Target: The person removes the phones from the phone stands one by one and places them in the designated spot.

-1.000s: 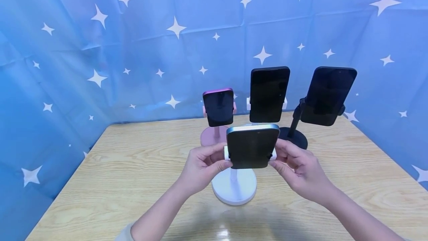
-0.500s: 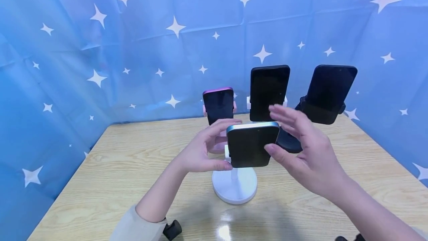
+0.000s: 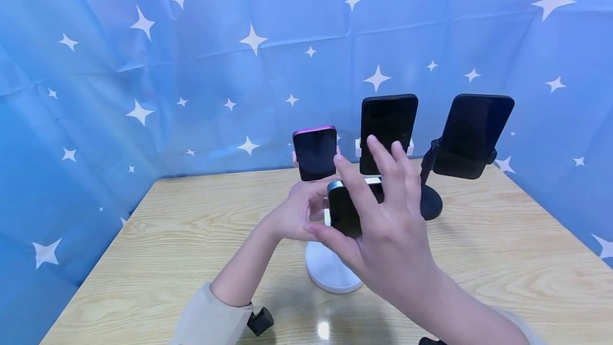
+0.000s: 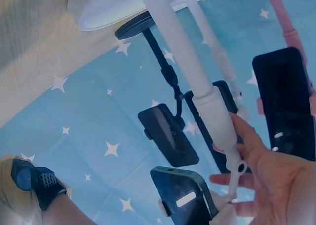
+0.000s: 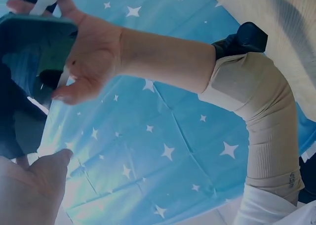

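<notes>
A phone (image 3: 346,212) with a light blue rim sits sideways in the clamp of a white phone stand, whose round base (image 3: 328,273) rests on the table. My left hand (image 3: 292,212) holds the stand at the clamp, its fingers behind the phone. The left wrist view has those fingers at the thin joint of the white stem (image 4: 173,42). My right hand (image 3: 388,233) is raised in front of the phone with fingers spread, covering the right part of the phone and the clamp. In the right wrist view the right hand (image 5: 34,190) lies apart from the left thumb.
Behind stand a pink-rimmed phone (image 3: 314,154) on a pink stand, a black phone (image 3: 383,116) on a white stand, and another black phone (image 3: 474,134) on a black stand (image 3: 430,204). A blue starred curtain (image 3: 201,79) hangs past the wooden table (image 3: 191,249).
My right hand let go of the clamp's right side and moved left across the phone's front. The left hand opened briefly, then closed in around the clamp. The stand stayed in place.
</notes>
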### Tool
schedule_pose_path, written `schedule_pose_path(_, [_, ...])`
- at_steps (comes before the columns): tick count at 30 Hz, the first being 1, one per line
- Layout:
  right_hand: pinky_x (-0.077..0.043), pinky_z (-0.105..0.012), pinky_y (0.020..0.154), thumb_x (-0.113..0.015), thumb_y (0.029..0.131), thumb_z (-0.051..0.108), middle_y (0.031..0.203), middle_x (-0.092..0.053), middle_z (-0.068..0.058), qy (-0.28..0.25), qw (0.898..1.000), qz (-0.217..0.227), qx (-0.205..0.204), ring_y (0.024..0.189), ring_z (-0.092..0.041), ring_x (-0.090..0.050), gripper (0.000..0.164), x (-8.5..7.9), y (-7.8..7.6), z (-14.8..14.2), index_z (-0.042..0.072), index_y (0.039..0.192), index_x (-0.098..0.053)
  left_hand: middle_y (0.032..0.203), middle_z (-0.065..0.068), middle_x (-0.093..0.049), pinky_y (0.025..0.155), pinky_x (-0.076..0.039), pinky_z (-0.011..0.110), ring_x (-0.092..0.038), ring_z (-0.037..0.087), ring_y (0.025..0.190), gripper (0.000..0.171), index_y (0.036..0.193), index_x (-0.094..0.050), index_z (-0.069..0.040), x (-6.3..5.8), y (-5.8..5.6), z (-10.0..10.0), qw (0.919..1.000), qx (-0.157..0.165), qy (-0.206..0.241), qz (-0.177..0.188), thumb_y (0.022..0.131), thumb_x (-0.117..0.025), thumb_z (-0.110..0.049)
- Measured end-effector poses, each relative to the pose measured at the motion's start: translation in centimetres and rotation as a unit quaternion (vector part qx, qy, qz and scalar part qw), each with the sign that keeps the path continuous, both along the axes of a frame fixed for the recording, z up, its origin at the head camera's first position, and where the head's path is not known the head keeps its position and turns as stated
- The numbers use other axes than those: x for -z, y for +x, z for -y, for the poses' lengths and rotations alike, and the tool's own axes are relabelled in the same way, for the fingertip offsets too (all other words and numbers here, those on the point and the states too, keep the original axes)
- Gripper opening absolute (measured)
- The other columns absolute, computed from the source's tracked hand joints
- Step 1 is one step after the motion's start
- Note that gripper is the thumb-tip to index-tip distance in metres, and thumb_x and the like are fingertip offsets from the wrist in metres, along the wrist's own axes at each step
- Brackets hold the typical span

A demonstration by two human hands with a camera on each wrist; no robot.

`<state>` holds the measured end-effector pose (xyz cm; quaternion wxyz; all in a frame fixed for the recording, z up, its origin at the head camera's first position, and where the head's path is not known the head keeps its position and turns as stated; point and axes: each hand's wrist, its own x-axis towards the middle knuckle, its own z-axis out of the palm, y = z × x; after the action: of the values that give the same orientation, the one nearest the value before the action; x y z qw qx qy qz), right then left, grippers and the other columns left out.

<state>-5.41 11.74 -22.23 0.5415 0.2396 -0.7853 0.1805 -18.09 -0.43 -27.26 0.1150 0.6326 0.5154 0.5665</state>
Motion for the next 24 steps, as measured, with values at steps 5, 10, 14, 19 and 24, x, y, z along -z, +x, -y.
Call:
schedule_pose_path(5, [-0.035,-0.058,0.084,-0.059,0.085,0.047,0.118,-0.048,-0.028,-0.001,0.999,-0.015,0.047,0.109,-0.044,-0.044,0.055,0.7,-1.1,-0.1,0.000,0.115,-0.056,0.101,0.024,-0.052,0.082,-0.051,0.039,-0.054,0.017,0.090,0.040,0.103,-0.053,0.008,-0.2,-0.1,-0.1,0.9991,-0.030,-0.012,-0.027,0.065,-0.066,0.009])
schedule_pose_path(10, [-0.040,-0.051,0.062,-0.058,0.085,0.044,0.098,-0.050,-0.028,-0.005,0.994,-0.048,0.100,0.090,-0.046,-0.045,0.046,0.4,-1.3,0.6,-0.001,0.093,-0.054,0.095,0.016,-0.055,0.077,-0.051,0.031,-0.055,0.016,0.083,0.041,0.102,-0.056,0.004,-0.4,-0.3,0.0,0.9941,-0.070,-0.029,-0.079,0.064,-0.070,0.002])
schedule_pose_path(14, [-0.038,-0.049,0.061,-0.072,0.071,0.027,0.093,-0.048,-0.026,-0.007,0.991,-0.058,0.117,0.084,-0.044,-0.044,0.039,0.5,-1.5,0.8,-0.002,0.088,-0.051,0.095,0.014,-0.056,0.076,-0.049,0.030,-0.052,0.017,0.085,0.042,0.101,-0.058,0.002,-0.5,-0.3,0.1,0.9927,-0.084,-0.041,-0.076,0.061,-0.072,0.001])
schedule_pose_path(19, [-0.035,-0.047,0.061,-0.070,0.064,0.016,0.089,-0.047,-0.025,-0.014,0.992,-0.056,0.111,0.082,-0.043,-0.042,0.033,0.7,-1.9,1.0,-0.002,0.083,-0.050,0.094,0.012,-0.056,0.072,-0.048,0.029,-0.051,0.016,0.083,0.042,0.100,-0.058,0.000,-0.6,-0.3,0.3,0.9918,-0.096,-0.057,-0.062,0.059,-0.070,0.000])
schedule_pose_path(24, [-0.033,-0.050,0.065,-0.062,0.068,0.018,0.086,-0.046,-0.025,-0.013,0.993,-0.064,0.103,0.081,-0.042,-0.041,0.027,0.6,-2.0,1.1,-0.002,0.080,-0.048,0.097,0.009,-0.057,0.071,-0.048,0.027,-0.052,0.013,0.082,0.046,0.104,-0.057,-0.002,-0.8,-0.5,0.3,0.9897,-0.097,-0.068,-0.080,0.059,-0.069,0.000])
